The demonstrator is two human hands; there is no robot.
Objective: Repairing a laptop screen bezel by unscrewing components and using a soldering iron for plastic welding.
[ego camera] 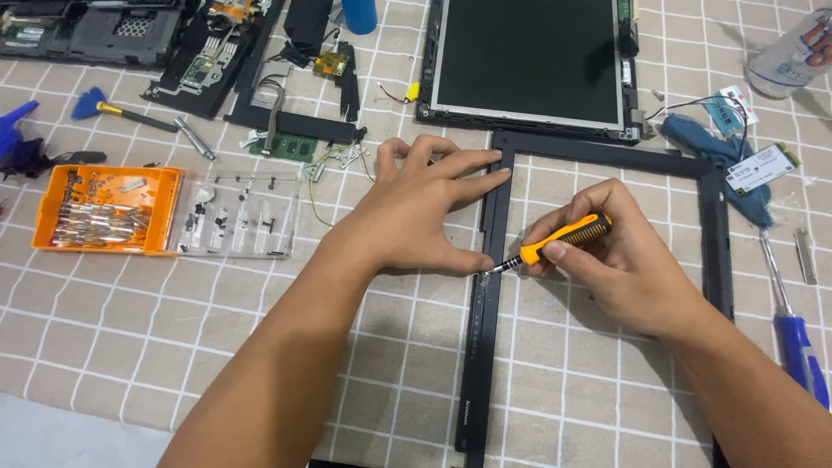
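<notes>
Two hands work a black screen bezel (496, 260) at the desk's middle: the left hand (416, 208), fingers spread, presses its left rail, while the right hand (607, 260) grips an orange-handled screwdriver (555, 243), tip against that rail.

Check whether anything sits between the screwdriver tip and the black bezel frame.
Nothing visible does. The right hand holds the orange screwdriver with its tip right at the black bezel frame. The left hand presses on the frame beside the tip, thumb close but not blocking it.
</notes>
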